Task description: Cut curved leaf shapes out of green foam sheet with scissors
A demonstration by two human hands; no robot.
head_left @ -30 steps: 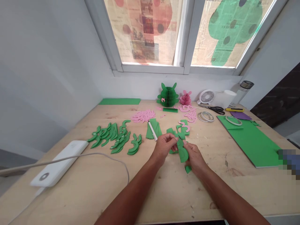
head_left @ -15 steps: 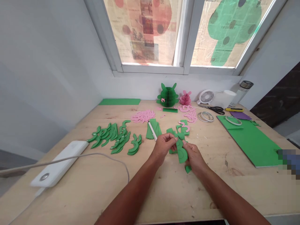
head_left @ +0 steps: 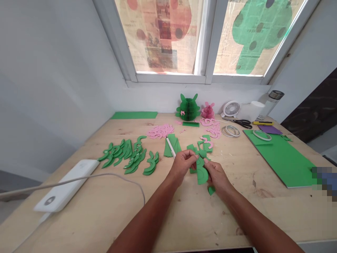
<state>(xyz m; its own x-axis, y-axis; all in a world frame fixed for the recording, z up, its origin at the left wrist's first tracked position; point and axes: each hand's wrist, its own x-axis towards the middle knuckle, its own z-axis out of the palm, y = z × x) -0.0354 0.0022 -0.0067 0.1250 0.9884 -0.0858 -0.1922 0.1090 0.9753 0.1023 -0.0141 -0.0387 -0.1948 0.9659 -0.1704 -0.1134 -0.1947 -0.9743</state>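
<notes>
A green paper cutout point(head_left: 202, 174) with rounded edges and a drawn curved line hangs between my two hands. My left hand point(head_left: 185, 162) pinches its upper left edge. On its right side, the fingers of my right hand point(head_left: 215, 173) are closed on it, partly hidden behind the paper. Green paper scraps point(head_left: 192, 148) lie on the table just beyond the hands, partly covered by them. A small green piece point(head_left: 211, 190) shows below my right hand. Close to my left hand, a white pen point(head_left: 171, 147) rests on a stack of green paper point(head_left: 177, 140).
Curved green cutouts point(head_left: 135, 158) and a white power bank point(head_left: 65, 186) with a cable lie left. Pink cutouts point(head_left: 161, 130), a green paper figure point(head_left: 188, 109) and a pink one point(head_left: 208, 111) are farther back. Scissors point(head_left: 242, 123), tape rolls point(head_left: 231, 131) and a green sheet point(head_left: 284, 161) are right.
The green paper cutout has shifted slightly left and turned a little more upright between my fingers. Both hands keep their hold in nearly the same place.
</notes>
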